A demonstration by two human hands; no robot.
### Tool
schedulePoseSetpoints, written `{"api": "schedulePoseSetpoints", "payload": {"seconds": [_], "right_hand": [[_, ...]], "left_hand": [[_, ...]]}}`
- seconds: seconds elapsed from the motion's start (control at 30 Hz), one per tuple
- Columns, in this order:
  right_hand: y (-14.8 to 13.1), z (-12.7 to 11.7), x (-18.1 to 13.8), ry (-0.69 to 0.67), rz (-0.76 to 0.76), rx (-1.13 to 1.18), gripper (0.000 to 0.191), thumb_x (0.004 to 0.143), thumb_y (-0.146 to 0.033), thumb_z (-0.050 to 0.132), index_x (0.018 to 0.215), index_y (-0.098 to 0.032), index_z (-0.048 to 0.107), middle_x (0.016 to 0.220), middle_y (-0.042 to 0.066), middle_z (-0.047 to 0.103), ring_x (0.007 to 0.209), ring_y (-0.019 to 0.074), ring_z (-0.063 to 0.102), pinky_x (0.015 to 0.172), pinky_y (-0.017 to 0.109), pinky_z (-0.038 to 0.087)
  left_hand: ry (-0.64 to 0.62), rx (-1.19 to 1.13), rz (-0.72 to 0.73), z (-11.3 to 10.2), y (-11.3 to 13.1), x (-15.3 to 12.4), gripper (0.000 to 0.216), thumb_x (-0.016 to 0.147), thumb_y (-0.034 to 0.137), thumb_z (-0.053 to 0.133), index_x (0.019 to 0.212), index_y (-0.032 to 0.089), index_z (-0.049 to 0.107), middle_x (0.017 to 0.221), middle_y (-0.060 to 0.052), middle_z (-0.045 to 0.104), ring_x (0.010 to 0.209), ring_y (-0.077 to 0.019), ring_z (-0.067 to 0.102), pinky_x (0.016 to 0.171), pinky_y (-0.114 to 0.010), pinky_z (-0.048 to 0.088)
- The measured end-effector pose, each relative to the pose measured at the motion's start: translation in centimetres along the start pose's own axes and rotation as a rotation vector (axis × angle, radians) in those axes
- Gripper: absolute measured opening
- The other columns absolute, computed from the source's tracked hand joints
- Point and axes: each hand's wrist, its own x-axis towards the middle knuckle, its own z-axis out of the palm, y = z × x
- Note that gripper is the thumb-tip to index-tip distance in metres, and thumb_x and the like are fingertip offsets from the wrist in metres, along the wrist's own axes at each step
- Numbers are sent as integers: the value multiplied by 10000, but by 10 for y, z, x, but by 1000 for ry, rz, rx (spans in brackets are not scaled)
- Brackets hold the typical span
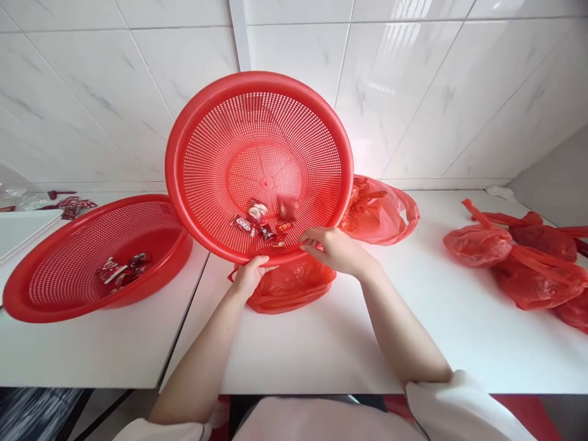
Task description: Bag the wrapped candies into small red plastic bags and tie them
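Observation:
A round red perforated basket (215,153) is tilted up on edge, its open side facing me. Several small red candy packets (257,222) have slid to its lower rim. My left hand (249,277) grips the bottom rim from below, fingers curled around it. My right hand (331,248) holds the rim just to the right, fingers closed over the edge near the packets. Directly under the basket sits an open red plastic bag (287,288).
A second red basket (55,269) with a few packets lies on the left table. More red bags are behind the tilted basket (381,211) and tied at the right (528,263). A white tray (22,226) and loose packets sit far left. White tiled wall behind.

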Motion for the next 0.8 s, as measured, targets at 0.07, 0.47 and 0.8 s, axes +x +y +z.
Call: {"api": "schedulePoseSetpoints", "payload": {"seconds": [0.07, 0.47, 0.8], "right_hand": [[0, 4, 2, 56, -47, -57, 195, 919, -198, 490, 1046, -196, 638, 984, 67, 677, 864, 179, 641, 743, 290, 488], [14, 34, 14, -174, -204, -33, 460, 844, -257, 643, 1298, -271, 569, 1295, 69, 612, 1184, 248, 572, 984, 378, 448], [8, 19, 11, -118, 12, 111, 247, 880, -152, 501, 1029, -198, 693, 828, 14, 721, 713, 141, 636, 672, 249, 450]], "left_hand": [[3, -10, -4, 0, -1, -1, 231, 679, 219, 663, 861, 93, 727, 946, -124, 734, 1037, -340, 649, 922, -497, 500], [-8, 37, -33, -8, -14, 2, 183, 687, 261, 678, 841, 173, 727, 859, -71, 731, 975, -323, 665, 824, -421, 538], [58, 58, 0, -13, -16, 7, 220, 682, 260, 686, 860, 139, 731, 910, -90, 734, 996, -320, 663, 821, -413, 547]]}}
